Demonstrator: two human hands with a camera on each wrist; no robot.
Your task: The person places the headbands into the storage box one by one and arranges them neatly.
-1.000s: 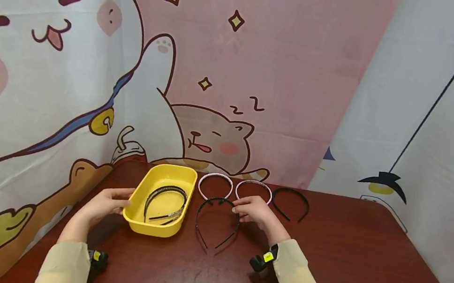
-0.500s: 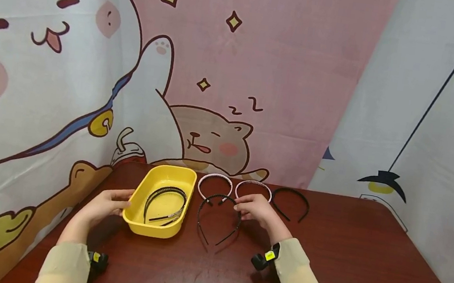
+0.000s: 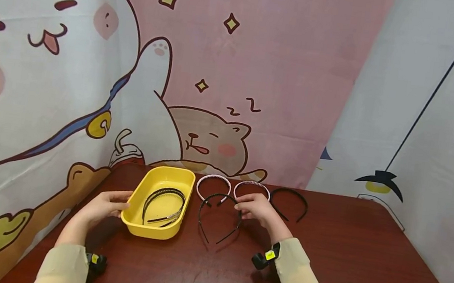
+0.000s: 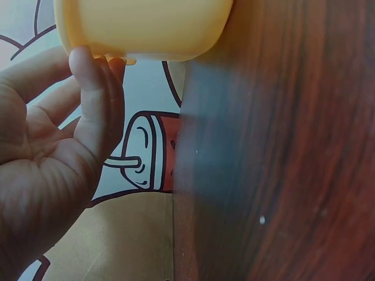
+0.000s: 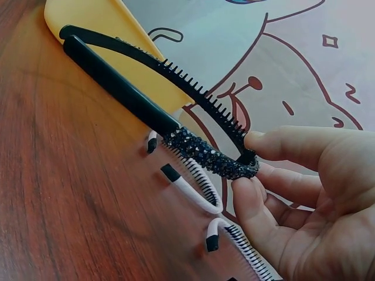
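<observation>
My right hand (image 3: 257,209) pinches a black headband (image 5: 208,157) by its curved top, between thumb and fingertips. It has comb teeth inside and dark glittering beads outside; its two ends point toward me, close over the table. My left hand (image 3: 105,203) holds the left rim of a yellow plastic tray (image 3: 149,232), thumb and fingers at the edge. In the left wrist view the tray's wall (image 4: 152,29) shows above the fingertips. Inside the tray lie black headbands (image 3: 166,190), some with silvery parts near the ends.
Behind the held headband lie a pale pink headband (image 3: 215,176) and a second pale headband (image 3: 253,182), both toothed. To their right is another black headband (image 3: 294,192). The brown table (image 3: 348,260) meets a cartoon-printed cloth (image 3: 292,97) at the back and left.
The held black headband has shifted slightly up and away from me with the right hand. The left hand stays at the tray's rim.
</observation>
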